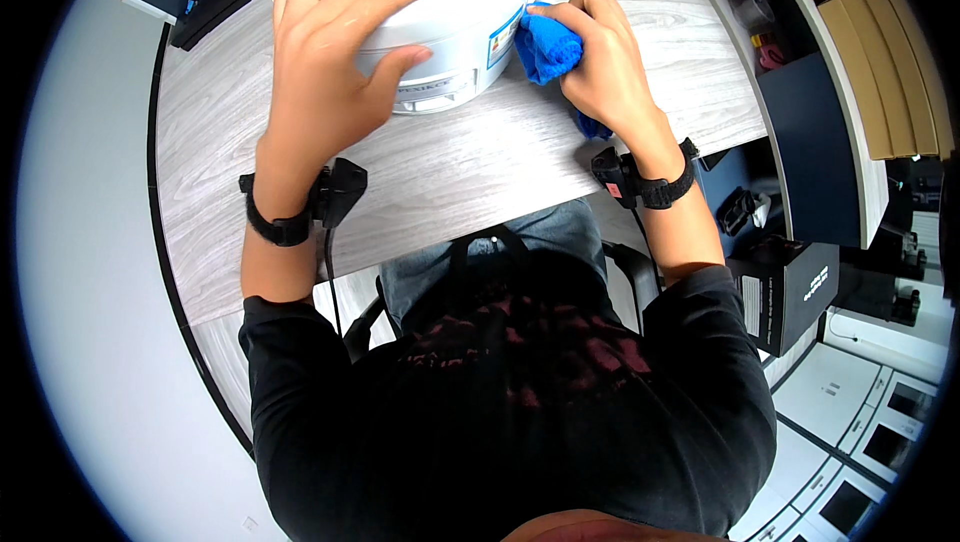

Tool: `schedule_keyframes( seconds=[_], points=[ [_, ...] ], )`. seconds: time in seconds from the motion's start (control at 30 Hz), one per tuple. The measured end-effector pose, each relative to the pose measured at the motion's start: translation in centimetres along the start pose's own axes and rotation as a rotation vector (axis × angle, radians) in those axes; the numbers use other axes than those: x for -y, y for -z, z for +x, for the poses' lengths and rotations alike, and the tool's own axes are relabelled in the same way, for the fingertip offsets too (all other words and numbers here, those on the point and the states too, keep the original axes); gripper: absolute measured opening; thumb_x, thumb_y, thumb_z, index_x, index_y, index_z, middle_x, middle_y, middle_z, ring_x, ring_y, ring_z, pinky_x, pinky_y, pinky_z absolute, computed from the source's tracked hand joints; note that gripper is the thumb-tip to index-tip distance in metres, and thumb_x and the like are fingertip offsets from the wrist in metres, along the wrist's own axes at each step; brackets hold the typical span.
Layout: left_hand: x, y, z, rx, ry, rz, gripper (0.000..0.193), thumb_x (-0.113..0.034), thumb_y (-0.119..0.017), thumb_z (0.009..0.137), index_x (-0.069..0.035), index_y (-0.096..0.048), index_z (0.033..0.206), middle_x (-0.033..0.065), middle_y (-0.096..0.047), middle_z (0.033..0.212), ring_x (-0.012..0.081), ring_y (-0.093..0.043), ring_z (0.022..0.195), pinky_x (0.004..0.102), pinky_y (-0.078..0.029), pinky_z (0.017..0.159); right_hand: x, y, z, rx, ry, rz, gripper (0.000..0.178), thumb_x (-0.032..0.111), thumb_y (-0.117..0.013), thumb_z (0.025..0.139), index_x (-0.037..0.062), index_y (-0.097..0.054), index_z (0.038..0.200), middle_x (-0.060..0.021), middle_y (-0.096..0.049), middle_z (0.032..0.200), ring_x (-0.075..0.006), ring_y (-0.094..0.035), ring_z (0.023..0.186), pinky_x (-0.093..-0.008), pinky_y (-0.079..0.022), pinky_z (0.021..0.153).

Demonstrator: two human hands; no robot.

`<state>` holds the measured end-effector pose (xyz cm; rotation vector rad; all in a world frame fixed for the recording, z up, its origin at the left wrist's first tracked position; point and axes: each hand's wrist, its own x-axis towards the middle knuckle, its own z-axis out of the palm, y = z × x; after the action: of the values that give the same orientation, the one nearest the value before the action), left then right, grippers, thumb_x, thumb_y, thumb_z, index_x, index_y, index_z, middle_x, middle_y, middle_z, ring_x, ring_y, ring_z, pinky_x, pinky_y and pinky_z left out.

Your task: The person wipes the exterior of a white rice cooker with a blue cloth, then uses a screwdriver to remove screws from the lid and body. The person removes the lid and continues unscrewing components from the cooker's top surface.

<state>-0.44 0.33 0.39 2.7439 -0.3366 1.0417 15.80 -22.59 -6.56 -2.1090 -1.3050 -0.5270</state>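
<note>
The left hand (325,62) is resting open-fingered on a white rounded container (465,17), contents hidden; the right hand (606,64) is gripping a blue cloth (547,48), apparently against the container's side.

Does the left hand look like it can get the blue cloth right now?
Probably not easily: the rounded white object sits between the left hand and the blue cloth, and the right hand is holding the cloth.

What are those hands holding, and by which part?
The right hand holds a blue cloth by its bunched middle; the left hand, spread over a white object, shows no clear grip.
</note>
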Motion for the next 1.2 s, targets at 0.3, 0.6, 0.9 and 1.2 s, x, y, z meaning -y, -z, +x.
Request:
schedule_keyframes(
  seconds=[0.3,0.6,0.9,1.2],
  points=[
    [-1.0,-1.5,0.4,-0.105,-0.032,-0.002,0.057,-0.023,-0.087,0.072,-0.02,-0.07,0.126,0.0038,-0.065,0.136,0.0235,-0.058,0.119,0.0371,-0.041,0.098,2.4,2.3,-1.4,0.092,0.007,0.134,0.061,-0.009,-0.069,0.064,0.0141,-0.069,0.12,-0.0114,-0.059,0.104,-0.0337,-0.056,0.101,-0.0401,-0.046,0.089],
    [1.3,0.4,-0.6,0.09,-0.025,0.204,0.067,-0.021,-0.087,0.069,-0.026,-0.066,0.133,0.0012,-0.062,0.141,0.0257,-0.052,0.134,0.0486,-0.025,0.116,2.2,1.1,-2.1,0.052,0.079,0.162,0.053,0.0,-0.076,0.067,0.017,-0.074,0.117,-0.0089,-0.058,0.099,-0.0297,-0.056,0.094,-0.0383,-0.048,0.083],
    [1.6,-0.2,-0.2,0.038,-0.052,0.127,0.065,-0.024,-0.089,0.065,-0.023,-0.071,0.127,0.0007,-0.066,0.135,0.0249,-0.056,0.125,0.0453,-0.028,0.112,3.5,0.8,-1.7,0.019,0.134,0.217,0.047,0.002,-0.077,0.067,0.0164,-0.075,0.112,-0.0105,-0.057,0.099,-0.0298,-0.057,0.094,-0.0383,-0.048,0.081],
    [1.5,-0.5,-0.3,0.009,-0.039,0.106,0.066,-0.028,-0.09,0.063,-0.023,-0.072,0.126,-0.0005,-0.067,0.133,0.0228,-0.056,0.126,0.0444,-0.028,0.11,1.6,1.1,-1.6,-0.014,0.111,0.178,0.045,0.005,-0.079,0.068,0.0168,-0.076,0.111,-0.0092,-0.057,0.097,-0.0289,-0.057,0.091,-0.0388,-0.049,0.078]
  ],
)
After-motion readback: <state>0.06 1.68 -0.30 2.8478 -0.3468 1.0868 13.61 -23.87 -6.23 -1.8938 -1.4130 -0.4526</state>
